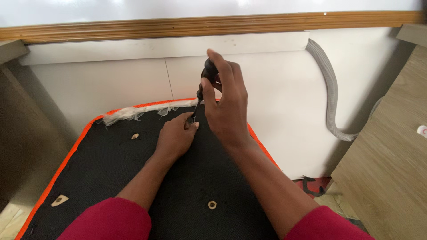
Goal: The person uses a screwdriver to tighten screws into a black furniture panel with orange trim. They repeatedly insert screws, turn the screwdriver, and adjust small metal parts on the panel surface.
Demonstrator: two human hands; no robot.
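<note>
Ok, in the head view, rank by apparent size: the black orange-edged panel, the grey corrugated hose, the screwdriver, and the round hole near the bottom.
1. Black orange-edged panel, by far the largest.
2. Grey corrugated hose.
3. Screwdriver, partly hidden by the right hand, so its full length is unsure.
4. Round hole, smallest.

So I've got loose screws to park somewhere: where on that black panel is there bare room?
The black panel lies bare on its left half, between the orange edge and the left hand, apart from two small holes. The middle strip near the round hole is also free. It is crowded at the top, where both hands meet the screwdriver.
</note>
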